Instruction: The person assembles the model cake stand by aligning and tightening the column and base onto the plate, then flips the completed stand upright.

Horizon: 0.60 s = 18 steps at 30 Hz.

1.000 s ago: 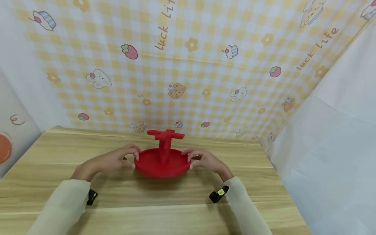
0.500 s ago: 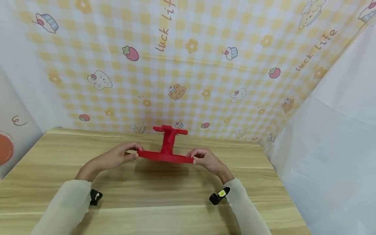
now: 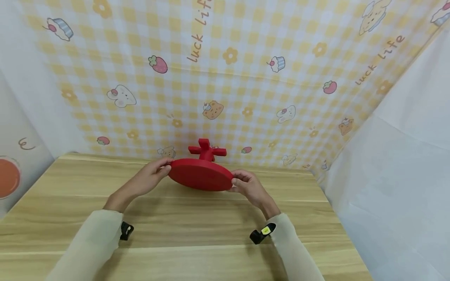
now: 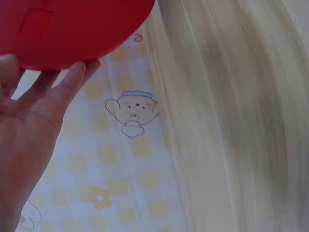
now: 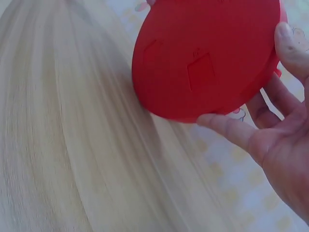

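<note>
A red round dish-like base [image 3: 200,175] is held up above the table, tipped so its flat underside faces me. Behind it, a short post with cross-shaped arms [image 3: 204,150] points toward the wall cloth; the post is mostly hidden. My left hand [image 3: 149,177] pinches the base's left rim between thumb and fingers. On the right rim, my right hand [image 3: 251,189] grips with the thumb on the near side. The right wrist view shows shallow rectangular recesses [image 5: 201,72] in the underside, and one recess [image 4: 36,22] appears in the left wrist view.
A wood-grain table [image 3: 190,234] spreads below the hands. Behind it hangs a yellow checked cloth [image 3: 260,89] with cartoon prints, close to the cross-shaped arms. A white sheet [image 3: 390,175] stands along the right side. Black straps [image 3: 261,234] sit at both wrists.
The base has tilted from showing its inner top, through edge-on, to showing its underside. It has risen slightly, and the post now leans away. My left hand has moved right and up.
</note>
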Motion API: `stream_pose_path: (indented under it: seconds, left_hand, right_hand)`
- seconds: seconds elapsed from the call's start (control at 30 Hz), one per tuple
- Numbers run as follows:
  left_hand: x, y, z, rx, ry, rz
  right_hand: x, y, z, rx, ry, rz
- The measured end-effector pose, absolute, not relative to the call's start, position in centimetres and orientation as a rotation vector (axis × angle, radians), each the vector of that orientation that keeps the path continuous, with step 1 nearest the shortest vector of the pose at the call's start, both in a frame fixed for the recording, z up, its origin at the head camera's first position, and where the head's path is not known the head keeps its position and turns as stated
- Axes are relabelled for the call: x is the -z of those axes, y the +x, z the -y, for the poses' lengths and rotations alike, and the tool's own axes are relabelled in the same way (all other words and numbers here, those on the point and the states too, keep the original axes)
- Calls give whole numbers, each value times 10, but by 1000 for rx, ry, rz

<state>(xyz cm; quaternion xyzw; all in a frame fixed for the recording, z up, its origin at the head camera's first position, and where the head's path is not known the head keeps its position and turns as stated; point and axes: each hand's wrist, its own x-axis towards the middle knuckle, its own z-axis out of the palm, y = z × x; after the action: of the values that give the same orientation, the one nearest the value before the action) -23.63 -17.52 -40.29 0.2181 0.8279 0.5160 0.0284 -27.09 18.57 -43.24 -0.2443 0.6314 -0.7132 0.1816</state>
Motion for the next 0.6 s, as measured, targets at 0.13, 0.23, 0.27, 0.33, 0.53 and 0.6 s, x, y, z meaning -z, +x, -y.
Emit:
stream_pose_path:
  seconds: [0.13,0.23,0.27,0.33,0.53,0.6]
  left_hand:
    - [399,-239,168,-1630,628,-2533]
    - [395,-240,164,-1621,597,-2546]
    - [393,-240,163,-1605,588,-2563]
    - [389,-241,162,-1582,543,-2587]
    - [375,-242,157,-1561,375,-2582]
    - [371,-241,156,-1574,336,-2543]
  right_hand:
    - [426,-271,-182,2023,-632,-1860]
    - [420,-270,-178,2015,-593,-1917]
    - [418,-270,-177,2007,-585,-1933]
    - [414,-270,-175,1985,-581,-1967]
    - [403,-274,-172,1862,-623,-2161]
    - [400,-275,-172,1834,-624,-2189]
